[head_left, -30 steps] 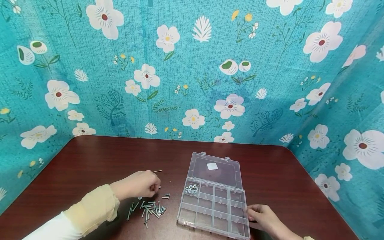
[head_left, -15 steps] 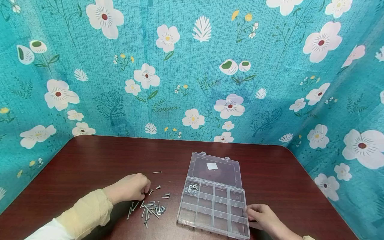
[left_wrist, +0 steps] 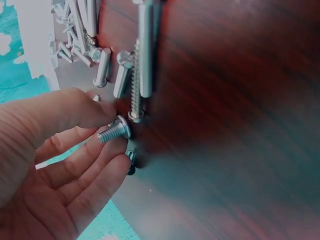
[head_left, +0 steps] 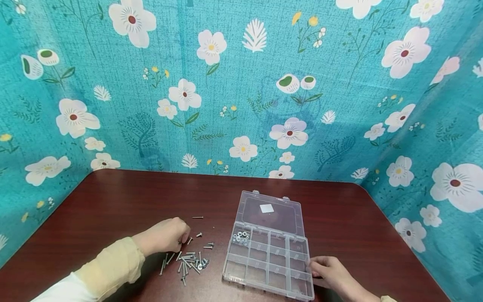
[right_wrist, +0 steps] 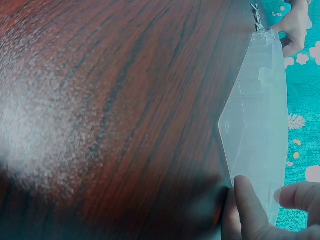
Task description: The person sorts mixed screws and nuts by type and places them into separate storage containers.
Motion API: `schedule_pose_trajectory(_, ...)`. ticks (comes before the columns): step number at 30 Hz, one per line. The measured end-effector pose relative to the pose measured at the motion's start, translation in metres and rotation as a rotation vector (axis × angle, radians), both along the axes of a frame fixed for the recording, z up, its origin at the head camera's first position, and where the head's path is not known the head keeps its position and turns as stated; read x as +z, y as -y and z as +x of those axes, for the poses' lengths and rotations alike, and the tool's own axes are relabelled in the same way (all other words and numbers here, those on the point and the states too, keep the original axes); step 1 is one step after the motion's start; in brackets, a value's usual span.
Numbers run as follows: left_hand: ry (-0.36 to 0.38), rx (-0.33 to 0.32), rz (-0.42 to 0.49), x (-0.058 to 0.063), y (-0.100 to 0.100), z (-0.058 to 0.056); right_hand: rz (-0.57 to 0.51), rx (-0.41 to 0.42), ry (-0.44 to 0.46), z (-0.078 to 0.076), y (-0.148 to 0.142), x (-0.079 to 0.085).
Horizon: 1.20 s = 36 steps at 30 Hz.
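Note:
At the screws on the table, my left hand pinches a short machine screw between thumb and fingertips, its flat head turned away from the palm in the left wrist view. Longer screws lie just beyond these fingers. In the head view a pile of loose screws lies beside the hand. To the right is a clear plastic compartment box, lid laid back. Nuts sit in its far-left compartment. My right hand grips the box's right edge with thumb and fingers.
The dark red-brown wooden table extends behind the box and hands. One long screw lies apart toward the back, with short screws nearer the pile. A turquoise flowered cloth hangs behind the table and along its sides.
My left hand has drawn back to the left and a little nearer, uncovering short screws; over the last half second it barely moves. The right hand and box stay in place.

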State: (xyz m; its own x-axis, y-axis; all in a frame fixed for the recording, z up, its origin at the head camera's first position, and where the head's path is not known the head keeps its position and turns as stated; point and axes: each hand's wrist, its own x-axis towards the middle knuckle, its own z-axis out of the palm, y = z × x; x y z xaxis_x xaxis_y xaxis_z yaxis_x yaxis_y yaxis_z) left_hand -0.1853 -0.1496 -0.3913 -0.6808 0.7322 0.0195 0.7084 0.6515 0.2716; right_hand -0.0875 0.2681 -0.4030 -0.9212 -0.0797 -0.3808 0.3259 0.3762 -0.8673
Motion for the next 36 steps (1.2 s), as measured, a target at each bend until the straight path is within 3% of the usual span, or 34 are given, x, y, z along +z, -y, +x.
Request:
schedule_pose_trajectory(15, -0.059, -0.090, 0.052, 0.012, -0.036, -0.003, -0.017, 0.011, -0.014, 0.002, -0.003, -0.003)
schedule_pose_trajectory(19, -0.031, -0.116, 0.081, 0.016, -0.049, -0.006, -0.036, 0.013, -0.022, 0.003, -0.004, -0.004)
schedule_pose_trajectory(25, -0.051, -0.177, 0.114, 0.022, -0.072, -0.012, -0.039, 0.010, -0.028, 0.003, -0.004, -0.005)
schedule_pose_trajectory(31, -0.016, -0.175, 0.094, 0.029, -0.097, -0.016, -0.026, 0.000, -0.019, 0.002, -0.003, -0.004)
schedule_pose_trajectory(36, -0.005, -0.183, 0.086, 0.029, -0.113, -0.021, -0.020, -0.001, -0.019, 0.002, -0.002, -0.002)
